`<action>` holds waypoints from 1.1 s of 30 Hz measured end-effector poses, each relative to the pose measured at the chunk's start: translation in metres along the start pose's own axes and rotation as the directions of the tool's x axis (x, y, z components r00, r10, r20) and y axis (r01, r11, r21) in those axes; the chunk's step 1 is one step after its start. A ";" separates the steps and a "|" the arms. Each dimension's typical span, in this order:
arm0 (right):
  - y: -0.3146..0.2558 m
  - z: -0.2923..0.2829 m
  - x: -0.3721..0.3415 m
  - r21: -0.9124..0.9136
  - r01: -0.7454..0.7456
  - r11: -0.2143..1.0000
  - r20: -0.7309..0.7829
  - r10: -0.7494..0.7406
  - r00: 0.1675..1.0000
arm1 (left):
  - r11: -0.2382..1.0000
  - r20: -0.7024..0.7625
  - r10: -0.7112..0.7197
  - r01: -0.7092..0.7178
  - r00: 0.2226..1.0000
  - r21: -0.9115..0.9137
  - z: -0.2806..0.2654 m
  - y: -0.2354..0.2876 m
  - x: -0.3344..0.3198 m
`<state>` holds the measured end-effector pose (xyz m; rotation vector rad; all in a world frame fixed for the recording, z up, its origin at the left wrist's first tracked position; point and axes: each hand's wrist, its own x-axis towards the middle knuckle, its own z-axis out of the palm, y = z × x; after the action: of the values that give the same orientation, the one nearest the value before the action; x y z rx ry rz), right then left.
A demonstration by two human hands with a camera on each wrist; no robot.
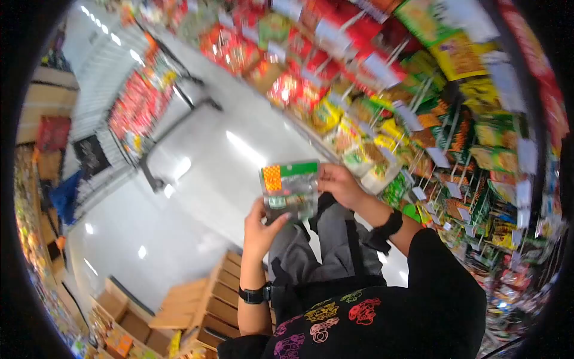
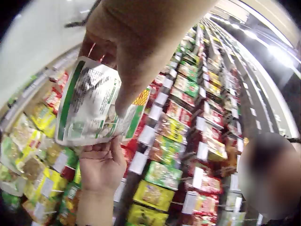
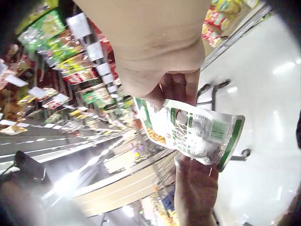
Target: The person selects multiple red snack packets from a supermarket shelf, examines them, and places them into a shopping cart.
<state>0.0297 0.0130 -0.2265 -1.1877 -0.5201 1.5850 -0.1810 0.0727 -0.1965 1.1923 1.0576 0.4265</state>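
Observation:
A flat pouch [image 1: 290, 190] with a green top band and an orange checked corner is held up in front of the body. The left hand [image 1: 263, 230] pinches its lower left corner, thumb on the front; the right hand [image 1: 339, 184] grips its upper right edge. In the left wrist view the pouch [image 2: 91, 101] shows a white printed face, between the left hand [image 2: 134, 52] above and the right hand [image 2: 102, 167] below. A barcode shows on the pouch [image 3: 193, 132] in the right wrist view, with the right hand [image 3: 160, 61] above and the left hand [image 3: 196, 188] below.
Shelves of packaged food [image 1: 430, 131] with white price tags line the right side. A black-framed cart [image 1: 152, 143] holding red packages stands at the upper left on the shiny floor [image 1: 209, 155]. A slatted wooden stand [image 1: 224, 293] is at the lower left.

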 end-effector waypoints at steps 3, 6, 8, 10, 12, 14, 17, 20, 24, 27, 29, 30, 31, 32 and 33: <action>-0.065 0.047 -0.047 0.100 0.122 0.988 -0.074 -0.115 0.991 | 0.983 0.149 0.030 -0.002 0.988 -0.185 -0.003 0.064 -0.030; -0.099 0.058 -0.096 0.301 0.264 0.916 0.029 -0.285 0.958 | 0.945 0.246 0.090 -0.005 0.965 -0.328 0.008 0.096 -0.053; -0.117 0.065 -0.122 0.460 0.249 0.852 0.045 -0.302 0.952 | 0.876 0.468 0.146 0.105 0.872 -0.471 0.028 0.114 -0.063; -0.113 0.063 -0.137 0.435 0.287 0.853 0.193 -0.400 0.896 | 0.837 0.720 0.144 0.305 0.679 -0.455 0.052 0.121 -0.065; -0.109 0.061 -0.150 0.327 0.299 0.896 0.218 -0.380 0.899 | 0.794 0.772 0.084 0.425 0.630 -0.434 0.090 0.139 -0.086; -0.121 0.056 -0.184 0.494 0.333 0.803 0.277 -0.509 0.815 | 0.626 0.950 0.181 0.715 0.255 -0.312 0.119 0.119 -0.077; -0.128 0.039 -0.218 0.528 0.487 0.696 0.084 -0.613 0.786 | 0.407 0.987 0.159 0.913 -0.024 -0.043 0.158 0.106 -0.061; -0.162 0.024 -0.263 0.399 0.679 0.617 -0.243 -0.642 0.727 | 0.854 0.974 0.022 0.503 0.226 -0.136 0.191 0.165 -0.080; -0.216 0.004 -0.310 0.103 0.826 0.554 -0.564 -0.652 0.507 | 0.984 0.851 0.038 -0.168 0.524 0.059 0.220 0.208 -0.039; -0.244 -0.024 -0.341 -0.121 0.791 0.600 -0.685 -0.627 0.371 | 0.701 0.752 0.580 -0.663 0.313 -0.265 0.271 0.280 -0.102; -0.273 -0.029 -0.353 -0.159 0.809 0.566 -0.705 -0.638 0.308 | 0.640 0.718 0.592 -0.755 0.366 -0.143 0.300 0.287 -0.094; -0.285 -0.037 -0.349 -0.220 0.856 0.469 -0.649 -0.725 0.230 | 0.604 0.695 0.602 -0.793 0.393 -0.074 0.312 0.290 -0.087; -0.296 -0.043 -0.353 -0.270 0.826 0.494 -0.631 -0.739 0.236 | 0.636 0.659 0.623 -0.764 0.421 -0.113 0.325 0.294 -0.083; -0.309 -0.047 -0.360 -0.321 0.794 0.516 -0.612 -0.753 0.242 | 0.623 0.633 0.658 -0.767 0.409 -0.152 0.338 0.295 -0.076; -0.322 -0.053 -0.366 -0.373 0.760 0.533 -0.592 -0.767 0.247 | 0.608 0.604 0.692 -0.770 0.396 -0.191 0.348 0.299 -0.071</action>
<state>0.2164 -0.2124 0.1670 -1.1516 -0.4647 0.1756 0.1494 -0.0605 0.1012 1.7387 -0.1246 0.5832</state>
